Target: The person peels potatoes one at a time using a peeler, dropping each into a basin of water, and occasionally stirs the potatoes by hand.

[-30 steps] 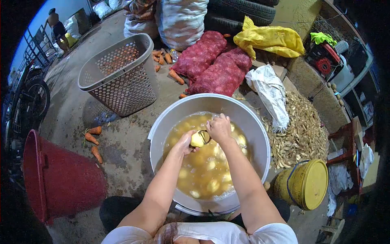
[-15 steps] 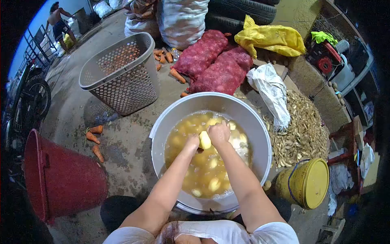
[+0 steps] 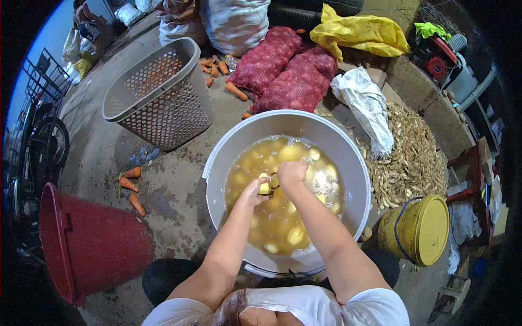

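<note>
A large round metal pot (image 3: 354, 163) stands in front of me, with cloudy yellowish water and several peeled potatoes (image 3: 295, 235) in it. Over the water, my left hand (image 3: 253, 193) is closed around a peeled potato (image 3: 264, 186). My right hand (image 3: 292, 173) is closed in a fist right beside that potato, its knuckles toward me. Something small, thin and dark (image 3: 275, 182) shows between the two hands, mostly hidden by the right fist; I cannot tell what it is.
A grey perforated basket (image 3: 168, 117) and a red tub (image 3: 103, 244) stand left, with carrots (image 3: 128, 184) on the floor. Red mesh sacks (image 3: 299, 81) lie behind the pot. To the right are peelings (image 3: 408, 163), a white sack (image 3: 363, 103) and a yellow bucket (image 3: 413, 231).
My left hand has turned and lowered slightly with the potato. The right fist stays close by, and a thin dark thing now shows between the hands. The whole view has shifted slightly.
</note>
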Motion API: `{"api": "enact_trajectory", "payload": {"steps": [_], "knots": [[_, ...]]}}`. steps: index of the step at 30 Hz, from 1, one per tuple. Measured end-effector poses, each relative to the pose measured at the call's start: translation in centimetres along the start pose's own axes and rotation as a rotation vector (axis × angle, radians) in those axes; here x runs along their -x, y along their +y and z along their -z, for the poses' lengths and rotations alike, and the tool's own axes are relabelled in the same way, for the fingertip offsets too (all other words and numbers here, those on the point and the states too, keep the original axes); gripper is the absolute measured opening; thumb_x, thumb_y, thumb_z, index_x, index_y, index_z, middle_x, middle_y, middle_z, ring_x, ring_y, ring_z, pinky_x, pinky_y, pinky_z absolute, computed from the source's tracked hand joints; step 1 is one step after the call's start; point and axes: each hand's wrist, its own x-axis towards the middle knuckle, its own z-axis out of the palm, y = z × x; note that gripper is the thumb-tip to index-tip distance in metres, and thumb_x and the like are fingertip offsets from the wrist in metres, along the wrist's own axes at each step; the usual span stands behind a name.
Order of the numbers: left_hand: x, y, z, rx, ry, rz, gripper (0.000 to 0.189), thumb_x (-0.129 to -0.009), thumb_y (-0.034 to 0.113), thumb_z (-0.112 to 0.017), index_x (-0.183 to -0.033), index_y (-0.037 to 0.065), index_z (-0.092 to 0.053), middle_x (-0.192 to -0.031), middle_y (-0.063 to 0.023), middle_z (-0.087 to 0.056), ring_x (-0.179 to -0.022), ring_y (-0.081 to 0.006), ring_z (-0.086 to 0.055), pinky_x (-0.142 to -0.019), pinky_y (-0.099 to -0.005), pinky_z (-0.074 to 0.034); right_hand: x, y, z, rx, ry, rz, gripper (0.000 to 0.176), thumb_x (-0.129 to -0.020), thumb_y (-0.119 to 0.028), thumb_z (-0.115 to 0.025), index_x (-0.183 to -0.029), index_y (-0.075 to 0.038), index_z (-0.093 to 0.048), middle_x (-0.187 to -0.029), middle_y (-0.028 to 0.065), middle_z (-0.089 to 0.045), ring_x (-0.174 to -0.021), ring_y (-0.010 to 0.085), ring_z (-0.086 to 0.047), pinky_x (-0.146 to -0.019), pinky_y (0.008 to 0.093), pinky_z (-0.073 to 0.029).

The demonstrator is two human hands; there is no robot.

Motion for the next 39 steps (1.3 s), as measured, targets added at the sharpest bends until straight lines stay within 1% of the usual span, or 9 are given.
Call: {"api": "enact_trajectory", "payload": {"steps": [4, 6, 7, 12, 18, 20, 24, 30, 39], "knots": [[1.1, 2.5, 1.7, 0.13, -0.063, 0.03, 0.045, -0.081, 0.047, -0.051, -0.099, 0.006, -0.052, -0.082, -0.013, -0.058, -0.062, -0.025, -0.058, -0.049, -0.0345, -0.051, -1.6, 3.6, 1.7, -0.067, 0.163, 0.03, 0.021, -0.077, -0.024, -0.051, -0.082, -0.011, -0.068, -0.086, 0.0071, -0.065, -0.088, 0.0224, -0.056, -0.07, 0.0383, -0.041], [2.1, 3.8, 1.6, 0.254, -0.169, -0.13, 0.052, -0.084, 0.053, -0.041, -0.1, 0.005, -0.053, -0.082, -0.0125, -0.059, -0.057, -0.0236, -0.057, -0.048, -0.0323, -0.05, -1.4, 5.3, 3.8, -0.357, 0.533, -0.039, 0.024, -0.074, -0.027, -0.054, -0.068, -0.008, -0.067, -0.074, 0.0106, -0.064, -0.08, 0.0257, -0.056, -0.068, 0.0408, -0.042], [2.7, 4.5, 1.1, 0.309, -0.196, -0.139, 0.051, -0.087, 0.051, -0.035, -0.101, 0.005, -0.053, -0.082, -0.0119, -0.06, -0.054, -0.0222, -0.056, -0.045, -0.0308, -0.049, -1.6, 5.7, 3.9, -0.356, 0.533, -0.035, 0.024, -0.074, -0.027, -0.054, -0.068, -0.008, -0.067, -0.074, 0.0106, -0.064, -0.08, 0.0257, -0.056, -0.068, 0.0408, -0.042], [2.2, 5.7, -0.4, 0.252, -0.23, -0.194, 0.044, -0.089, 0.045, -0.032, -0.102, 0.008, -0.052, -0.079, -0.0101, -0.06, -0.054, -0.02, -0.054, -0.044, -0.0295, -0.045, -1.3, 4.6, 4.1, -0.501, 0.818, 0.271, 0.031, -0.071, -0.029, -0.057, -0.054, -0.004, -0.063, -0.064, 0.0123, -0.06, -0.073, 0.0287, -0.053, -0.067, 0.0421, -0.042], [3.4, 6.7, -1.9, 0.058, -0.099, -0.144, 0.036, -0.089, 0.039, -0.035, -0.099, 0.01, -0.052, -0.076, -0.0102, -0.058, -0.055, -0.0192, -0.053, -0.043, -0.0293, -0.042, -1.0, 3.7, 3.8, -0.352, 0.686, 0.334, 0.029, -0.076, -0.031, -0.052, -0.067, -0.008, -0.066, -0.074, 0.0081, -0.062, -0.085, 0.0245, -0.051, -0.075, 0.038, -0.039], [3.8, 7.0, -1.7, 0.025, -0.108, -0.135, 0.036, -0.088, 0.039, -0.036, -0.099, 0.009, -0.052, -0.077, -0.0107, -0.059, -0.057, -0.0197, -0.054, -0.044, -0.0299, -0.044, -2.1, 5.9, 3.0, -0.222, 0.514, 0.012, 0.029, -0.076, -0.031, -0.051, -0.068, -0.008, -0.067, -0.075, 0.0081, -0.063, -0.083, 0.0246, -0.052, -0.073, 0.0382, -0.04], [4.4, 7.3, -2.0, 0.128, -0.135, -0.135, 0.038, -0.088, 0.04, -0.037, -0.101, 0.008, -0.052, -0.082, -0.0131, -0.059, -0.061, -0.0235, -0.057, -0.047, -0.0352, -0.048, -2.7, 7.7, 2.8, -0.274, 0.638, -0.107, 0.029, -0.076, -0.031, -0.051, -0.067, -0.009, -0.067, -0.074, 0.0081, -0.063, -0.081, 0.0247, -0.052, -0.071, 0.0381, -0.041], [3.2, 6.7, -1.9, 0.169, -0.193, -0.11, 0.042, -0.089, 0.038, -0.031, -0.105, 0.005, -0.05, -0.083, -0.0142, -0.059, -0.064, -0.0257, -0.059, -0.045, -0.0371, -0.048, -0.9, 5.0, 5.2, -0.475, 0.783, 0.306, 0.025, -0.072, -0.027, -0.055, -0.059, -0.007, -0.065, -0.067, 0.0081, -0.059, -0.079, 0.0255, -0.051, -0.071, 0.0388, -0.04], [3.5, 5.9, -3.7, -0.018, -0.048, -0.136, 0.037, -0.09, 0.035, -0.029, -0.099, 0.006, -0.051, -0.078, -0.0119, -0.059, -0.058, -0.022, -0.058, -0.04, -0.034, -0.044, 0.0, 2.6, 5.6, -0.329, 0.861, 0.482, 0.022, -0.07, -0.024, -0.059, -0.055, -0.008, -0.063, -0.064, 0.0062, -0.057, -0.074, 0.0228, -0.049, -0.065, 0.0369, -0.038]]}}
